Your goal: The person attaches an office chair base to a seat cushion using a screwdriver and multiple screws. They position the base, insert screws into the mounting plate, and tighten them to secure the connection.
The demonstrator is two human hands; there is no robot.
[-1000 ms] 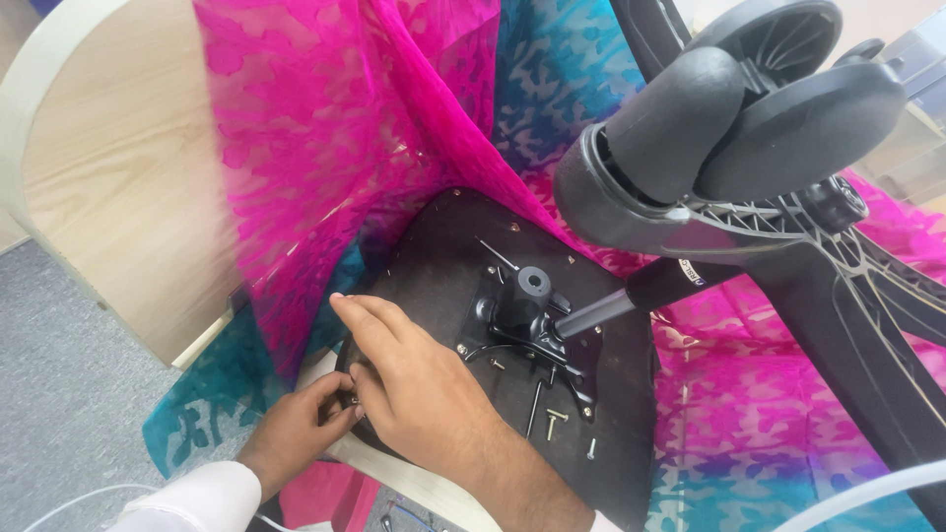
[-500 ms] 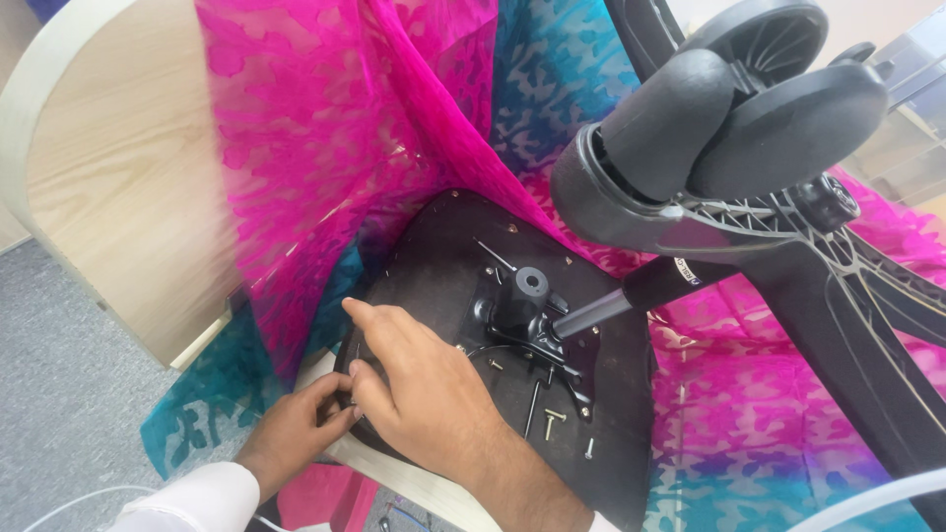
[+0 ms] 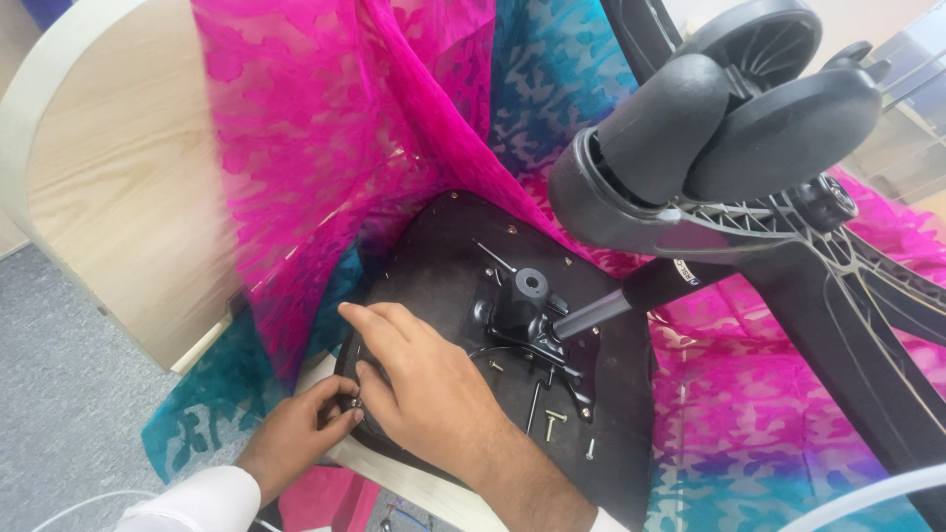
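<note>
1. Seat underside (image 3: 443,266), a black board lying face up, is the landmark here; it rests on pink and teal patterned cloth (image 3: 325,128) spread over and around it.
2. The left hand (image 3: 296,433), in a white sleeve, sits at the near left edge of the seat underside, its fingertips pinched together on a small metal fastener (image 3: 353,402) at that edge.
3. The right hand (image 3: 424,379) lies flat on the seat underside just right of the left one, fingers loosely curled and pointing towards the far left corner; its thumb side touches the same small fastener, though whether it grips it cannot be told.
4. A black metal mechanism (image 3: 527,310) with a round socket is mounted near the middle of the seat underside, just beyond the right hand's knuckles.
5. Loose screws (image 3: 552,419) lie on the board to the right of the right wrist.
6. A grey gas cylinder (image 3: 591,313) runs from the mechanism towards the upper right, into the black wheeled chair base (image 3: 749,148) that looms above the board's right side.
7. A pale wooden panel (image 3: 108,197) stands left of the seat underside, beyond the cloth.
</note>
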